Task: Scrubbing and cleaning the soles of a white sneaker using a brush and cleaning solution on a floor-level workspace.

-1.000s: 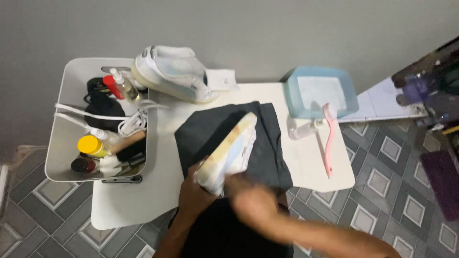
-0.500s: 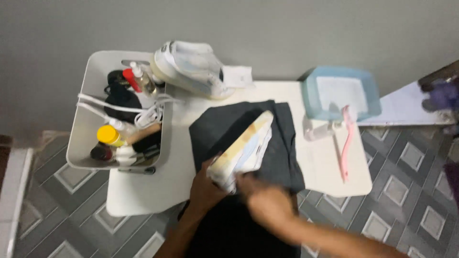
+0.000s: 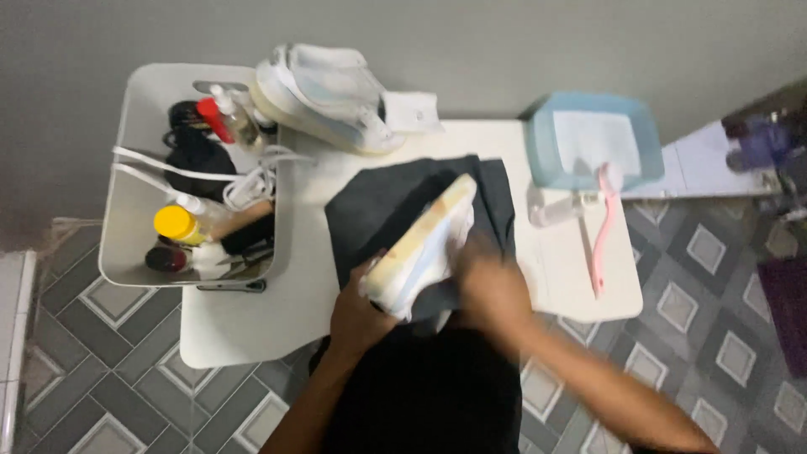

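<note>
While the left hand (image 3: 357, 307) grips the near end of a pale shoe (image 3: 424, 244), fingers wrapped round its heel, the right hand (image 3: 492, 282) presses against the shoe's side, too blurred to tell how its fingers are set. That shoe sits tilted, sole up, over a dark cloth (image 3: 391, 210) spread on the middle of the white table (image 3: 252, 324). Count the footwear: two shoes in all, the second white shoe (image 3: 324, 92) lying at the far edge of the table, well apart from the hands. Just right of the cloth lies one pink long-handled brush (image 3: 598, 231), its head touching a blue basin (image 3: 593, 139) at the far right. On the left stands one white bin (image 3: 143, 109), crowded with bottles, a yellow-capped bottle (image 3: 176, 223) and a red-capped bottle (image 3: 214, 118) among them, plus white cords. One small white folded item (image 3: 412, 109) rests just beside the far shoe.
</note>
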